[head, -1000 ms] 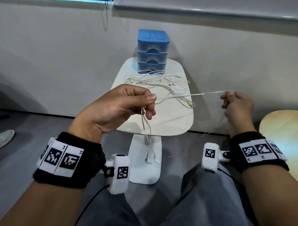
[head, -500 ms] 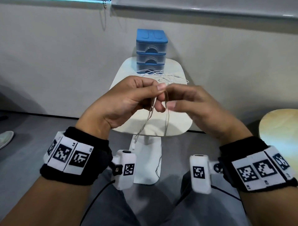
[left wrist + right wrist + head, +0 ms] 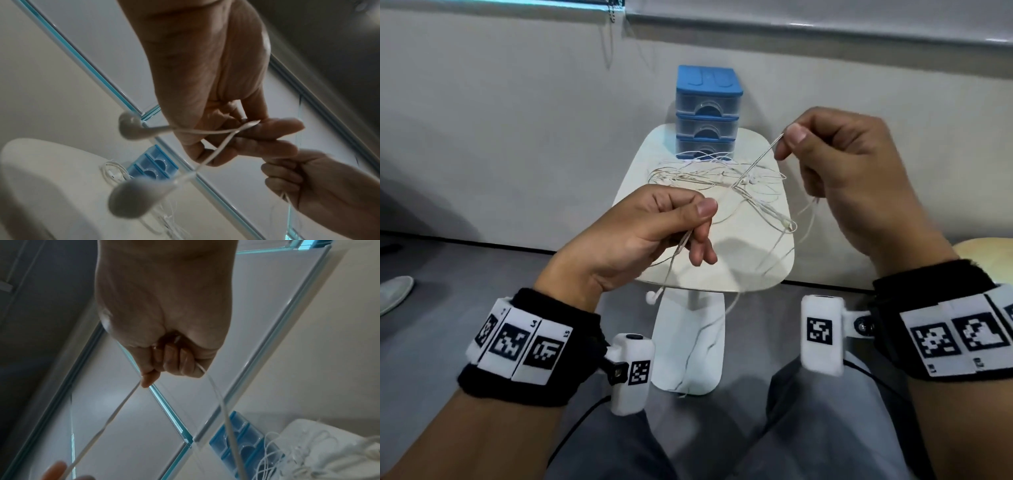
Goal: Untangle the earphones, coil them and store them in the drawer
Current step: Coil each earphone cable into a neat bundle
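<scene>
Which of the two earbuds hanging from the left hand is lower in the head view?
The earbud dangling below the left hand, beside the table's pedestal. The other is not clearly visible in the head view; the left wrist view shows both.

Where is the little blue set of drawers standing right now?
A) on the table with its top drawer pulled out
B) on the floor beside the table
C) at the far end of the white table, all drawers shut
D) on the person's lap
C: the blue drawer unit stands at the far end of the white table, its three fronts flush.
</scene>
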Demonstrator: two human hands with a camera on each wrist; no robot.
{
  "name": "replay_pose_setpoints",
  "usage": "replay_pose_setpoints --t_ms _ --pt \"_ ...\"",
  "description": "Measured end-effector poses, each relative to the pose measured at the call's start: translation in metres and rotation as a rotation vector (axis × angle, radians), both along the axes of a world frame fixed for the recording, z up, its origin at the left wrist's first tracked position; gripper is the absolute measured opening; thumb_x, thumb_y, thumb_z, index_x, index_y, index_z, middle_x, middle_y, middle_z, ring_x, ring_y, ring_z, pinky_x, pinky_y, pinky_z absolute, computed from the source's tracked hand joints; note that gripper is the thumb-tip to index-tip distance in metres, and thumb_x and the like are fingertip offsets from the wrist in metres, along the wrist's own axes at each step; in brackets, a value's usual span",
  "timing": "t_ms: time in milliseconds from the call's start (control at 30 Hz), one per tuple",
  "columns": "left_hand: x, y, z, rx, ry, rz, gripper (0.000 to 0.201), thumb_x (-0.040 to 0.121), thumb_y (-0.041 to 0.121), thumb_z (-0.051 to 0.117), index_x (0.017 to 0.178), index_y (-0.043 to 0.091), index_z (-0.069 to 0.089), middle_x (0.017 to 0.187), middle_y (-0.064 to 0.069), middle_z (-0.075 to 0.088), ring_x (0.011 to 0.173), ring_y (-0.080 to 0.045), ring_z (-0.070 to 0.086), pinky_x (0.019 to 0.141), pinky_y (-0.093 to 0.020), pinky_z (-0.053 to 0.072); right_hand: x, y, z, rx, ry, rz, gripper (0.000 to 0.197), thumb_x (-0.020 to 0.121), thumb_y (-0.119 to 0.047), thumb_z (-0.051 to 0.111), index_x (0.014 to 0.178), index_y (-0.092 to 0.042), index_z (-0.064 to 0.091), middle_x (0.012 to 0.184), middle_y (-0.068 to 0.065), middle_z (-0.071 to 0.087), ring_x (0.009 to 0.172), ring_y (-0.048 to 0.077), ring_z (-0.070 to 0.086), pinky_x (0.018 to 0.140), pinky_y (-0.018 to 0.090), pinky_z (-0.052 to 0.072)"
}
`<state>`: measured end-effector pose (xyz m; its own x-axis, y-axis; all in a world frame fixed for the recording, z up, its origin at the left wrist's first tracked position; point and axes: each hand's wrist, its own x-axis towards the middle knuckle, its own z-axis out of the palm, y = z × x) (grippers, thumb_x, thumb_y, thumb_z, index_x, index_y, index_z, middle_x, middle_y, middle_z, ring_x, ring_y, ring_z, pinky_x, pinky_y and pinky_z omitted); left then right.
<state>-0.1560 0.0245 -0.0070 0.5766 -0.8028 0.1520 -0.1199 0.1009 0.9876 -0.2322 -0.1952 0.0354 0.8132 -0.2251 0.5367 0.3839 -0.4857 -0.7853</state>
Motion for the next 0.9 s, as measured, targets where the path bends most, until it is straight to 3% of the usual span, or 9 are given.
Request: replay_pose_setpoints --t_ms 100,233,333,467,600,700,800,900 --pt "0.003 0.003 -0.003 0.025 -0.036 -0.105 0.03 0.096 0.028 0.058 0.071 0.014 0.068 0.061 -0.01 0.067 0.076 -0.028 0.072 0.075 -0.022 0.051 -0.002 0.006 0.007 -0.035 -0.081 -0.028 0.026 0.101 -0.018 0.057 0.078 -0.018 0.067 0.053 -0.008 0.045 0.052 0.026 0.03 0.05 0.035 0.023" --pt "0.009 0.011 -0.005 0.127 -0.045 -0.28 0.02 0.095 0.018 0.057 0.087 0.007 0.071 0.085 -0.019 0.076 0.093 -0.037 0.073 0.087 -0.029 0.052 0.001 0.017 0.011 -0.009 -0.058 0.073 0.025 0.103 -0.014 0.054 0.081 -0.01 0.066 0.049 -0.013 0.045 0.048 0.016 0.029 0.048 0.024 0.024" --pt "0.011 0.011 -0.001 0.061 0.021 -0.298 0.023 0.095 0.018 0.052 0.092 0.002 0.068 0.093 -0.027 0.073 0.095 -0.037 0.071 0.092 -0.036 0.051 0.005 0.024 0.007 -0.033 0.01 0.155 0.025 0.102 -0.014 0.054 0.082 -0.006 0.065 0.049 -0.014 0.043 0.048 0.012 0.03 0.049 0.022 0.026" --pt "0.006 -0.001 0.01 -0.095 0.101 -0.193 0.041 0.103 0.024 0.038 0.074 0.013 0.066 0.065 -0.011 0.065 0.074 -0.029 0.068 0.085 -0.038 0.054 0.008 0.027 0.0 -0.08 0.119 0.236 0.025 0.102 -0.013 0.053 0.083 -0.002 0.064 0.051 -0.014 0.04 0.048 0.011 0.029 0.049 0.024 0.025" --pt "0.007 0.0 0.02 -0.203 0.169 -0.106 0.041 0.105 0.025 0.038 0.068 0.016 0.052 0.049 0.004 0.042 0.049 -0.015 0.047 0.067 -0.03 0.053 0.008 0.019 -0.014 -0.03 0.173 0.236 0.026 0.103 -0.014 0.05 0.082 -0.002 0.06 0.057 -0.003 0.032 0.051 0.015 0.025 0.049 0.032 0.02" --pt "0.008 0.005 0.027 -0.241 0.208 -0.079 0.04 0.105 0.026 0.039 0.069 0.015 0.051 0.045 0.008 0.032 0.042 -0.01 0.034 0.058 -0.026 0.048 0.009 0.01 -0.036 0.101 0.228 0.205 0.027 0.106 -0.009 0.046 0.084 0.001 0.056 0.059 0.003 0.027 0.056 0.026 0.017 0.054 0.04 0.015" --pt "0.01 0.01 0.032 -0.289 0.222 -0.037 0.039 0.105 0.025 0.039 0.071 0.014 0.057 0.043 0.009 0.032 0.04 -0.008 0.035 0.057 -0.025 0.046 0.012 0.001 -0.06 0.161 0.296 0.132 0.026 0.104 -0.014 0.048 0.081 -0.005 0.057 0.056 -0.005 0.03 0.054 0.018 0.022 0.056 0.043 0.014" --pt "0.013 0.016 0.035 -0.323 0.234 0.033 0.037 0.101 0.026 0.042 0.077 0.014 0.068 0.045 0.008 0.038 0.043 -0.009 0.043 0.06 -0.024 0.05 0.013 -0.005 -0.075 0.135 0.365 0.066 0.027 0.103 -0.017 0.049 0.079 -0.008 0.058 0.054 -0.009 0.035 0.051 0.016 0.029 0.054 0.036 0.018"
